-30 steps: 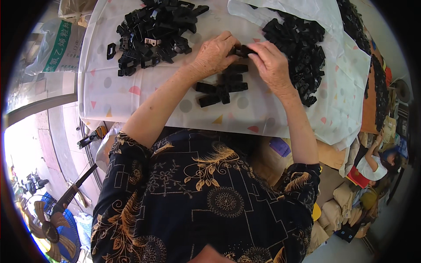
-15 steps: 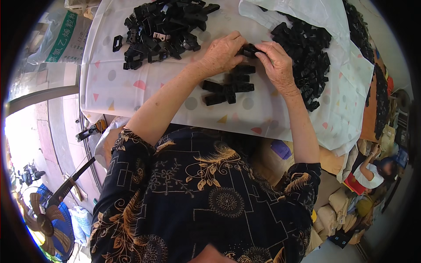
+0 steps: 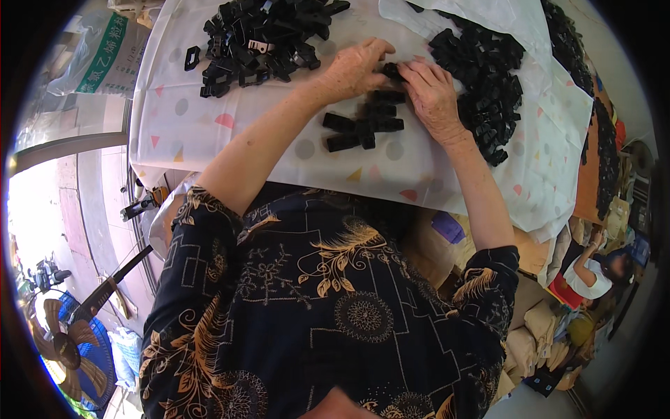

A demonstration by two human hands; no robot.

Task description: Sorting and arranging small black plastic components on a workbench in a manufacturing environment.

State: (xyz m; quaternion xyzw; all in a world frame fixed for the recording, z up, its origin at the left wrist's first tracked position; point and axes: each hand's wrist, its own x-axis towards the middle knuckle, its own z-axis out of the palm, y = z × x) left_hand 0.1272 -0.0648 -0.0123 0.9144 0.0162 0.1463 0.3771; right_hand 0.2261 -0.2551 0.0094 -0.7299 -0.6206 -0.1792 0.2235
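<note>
At the far middle of the table, my right hand [image 3: 434, 98] is closed on a small black plastic part [image 3: 392, 71], its fingers bent over the part's right end. My left hand [image 3: 354, 68] is just left of that part, fingers stretched forward and apart from the thumb, seemingly holding nothing. Whether the left thumb touches the part is hard to see. Just below both hands, several black plastic pieces [image 3: 364, 127] lie in a short row, side by side and partly overlapping.
A big heap of black parts [image 3: 262, 45] lies at the far left, another [image 3: 485, 91] right of my right hand, partly under white plastic sheeting [image 3: 488, 21]. A patterned cloth [image 3: 272, 150] covers the table. A fan [image 3: 70, 346] stands lower left; a person [image 3: 590, 276] sits at the right.
My left hand has come off the black part, its fingers straightening. The right hand has shifted slightly left and down, its fingers now over the part.
</note>
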